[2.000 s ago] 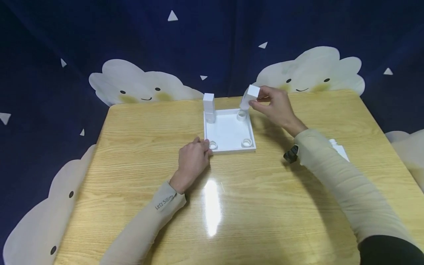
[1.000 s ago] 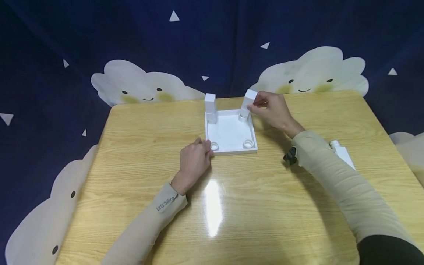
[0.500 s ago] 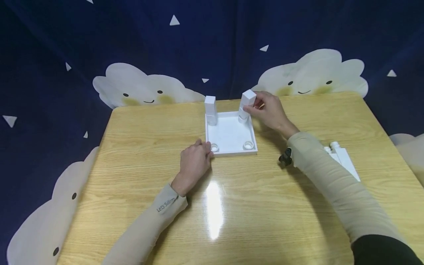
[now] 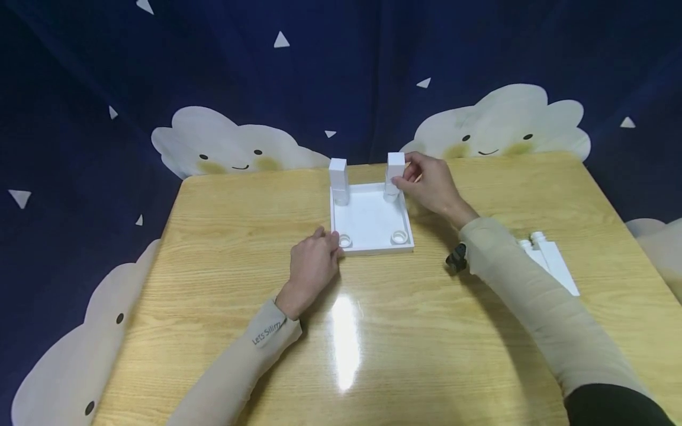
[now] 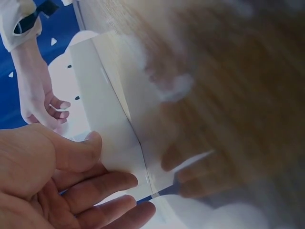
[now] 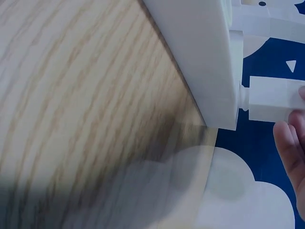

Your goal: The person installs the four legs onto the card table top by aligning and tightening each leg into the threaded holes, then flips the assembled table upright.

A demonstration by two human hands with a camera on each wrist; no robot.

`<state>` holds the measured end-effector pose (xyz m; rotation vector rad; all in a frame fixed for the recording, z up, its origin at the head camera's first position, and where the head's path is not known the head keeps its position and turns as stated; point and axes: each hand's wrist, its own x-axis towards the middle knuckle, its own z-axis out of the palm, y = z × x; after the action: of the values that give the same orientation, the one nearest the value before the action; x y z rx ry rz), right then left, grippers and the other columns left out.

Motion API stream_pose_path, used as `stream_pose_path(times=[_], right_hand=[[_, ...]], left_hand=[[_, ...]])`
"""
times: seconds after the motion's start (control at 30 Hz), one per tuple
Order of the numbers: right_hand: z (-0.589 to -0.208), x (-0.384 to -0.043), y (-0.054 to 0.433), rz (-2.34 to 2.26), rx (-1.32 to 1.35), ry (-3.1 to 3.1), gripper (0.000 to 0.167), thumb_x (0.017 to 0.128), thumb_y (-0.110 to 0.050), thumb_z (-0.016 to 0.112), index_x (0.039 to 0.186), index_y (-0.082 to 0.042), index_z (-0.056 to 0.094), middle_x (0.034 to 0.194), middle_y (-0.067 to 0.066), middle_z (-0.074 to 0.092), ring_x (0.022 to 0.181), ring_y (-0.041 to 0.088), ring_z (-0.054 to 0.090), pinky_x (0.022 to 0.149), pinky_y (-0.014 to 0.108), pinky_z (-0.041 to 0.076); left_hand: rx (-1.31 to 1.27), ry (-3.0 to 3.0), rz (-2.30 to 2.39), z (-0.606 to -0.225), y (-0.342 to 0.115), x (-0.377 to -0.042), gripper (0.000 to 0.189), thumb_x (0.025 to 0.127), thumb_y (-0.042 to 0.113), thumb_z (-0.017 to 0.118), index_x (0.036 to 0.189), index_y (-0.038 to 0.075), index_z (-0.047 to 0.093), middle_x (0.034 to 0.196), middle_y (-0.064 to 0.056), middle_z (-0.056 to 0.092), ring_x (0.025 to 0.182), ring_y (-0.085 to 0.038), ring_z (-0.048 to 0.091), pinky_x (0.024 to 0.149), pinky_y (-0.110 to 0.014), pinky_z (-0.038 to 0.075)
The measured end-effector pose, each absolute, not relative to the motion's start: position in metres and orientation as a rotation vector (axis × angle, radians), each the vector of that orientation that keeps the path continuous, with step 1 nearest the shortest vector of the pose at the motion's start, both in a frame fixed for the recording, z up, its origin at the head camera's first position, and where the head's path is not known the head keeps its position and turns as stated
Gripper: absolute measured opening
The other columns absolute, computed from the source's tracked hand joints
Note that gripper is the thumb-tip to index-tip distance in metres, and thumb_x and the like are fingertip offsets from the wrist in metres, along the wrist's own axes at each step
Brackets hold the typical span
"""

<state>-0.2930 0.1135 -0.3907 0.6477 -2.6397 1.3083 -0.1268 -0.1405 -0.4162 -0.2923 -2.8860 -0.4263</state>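
A white square board [image 4: 367, 216] with a raised rim lies on the table, with round sockets at its corners. My left hand [image 4: 314, 263] grips its near left corner, thumb against the side wall in the left wrist view. At the far right corner, my right hand [image 4: 434, 186] pinches a white square leg [image 4: 395, 165] between thumb and fingers. That leg stands upright over its socket, and its narrow end meets the board in the right wrist view. Another white leg [image 4: 338, 174] stands at the far left corner. The near right socket [image 4: 399, 237] holds no leg.
Two loose white legs with knobbed ends lie side by side at the right, the outer leg [image 4: 558, 269] partly bordering my right sleeve [image 4: 522, 296]. A wooden table [image 4: 240, 236] carries everything. Behind it hangs a dark blue curtain [image 4: 341, 71] with cloud prints.
The leg in my right hand has gone from tilted to upright and lower onto the far right socket. My right hand has shifted slightly left; my left hand keeps its hold.
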Motion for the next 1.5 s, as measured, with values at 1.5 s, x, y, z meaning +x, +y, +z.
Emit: stream_pose_path(times=[1.5], right_hand=[[-0.3925, -0.2889, 0.1093, 1.343, 0.492, -2.686, 0.031, 0.096, -0.013, 0.078, 0.116, 0.002, 0.06, 0.108, 0.018, 0.066, 0.094, 0.03, 0.063, 0.076, 0.027, 0.046]], left_hand=[[-0.286, -2.891, -0.42, -0.4159, -0.1386, -0.1273, 0.02, 0.095, 0.015, 0.087, 0.11, 0.002, 0.084, 0.122, -0.022, 0.077, 0.121, -0.043, 0.072, 0.084, -0.059, 0.064]])
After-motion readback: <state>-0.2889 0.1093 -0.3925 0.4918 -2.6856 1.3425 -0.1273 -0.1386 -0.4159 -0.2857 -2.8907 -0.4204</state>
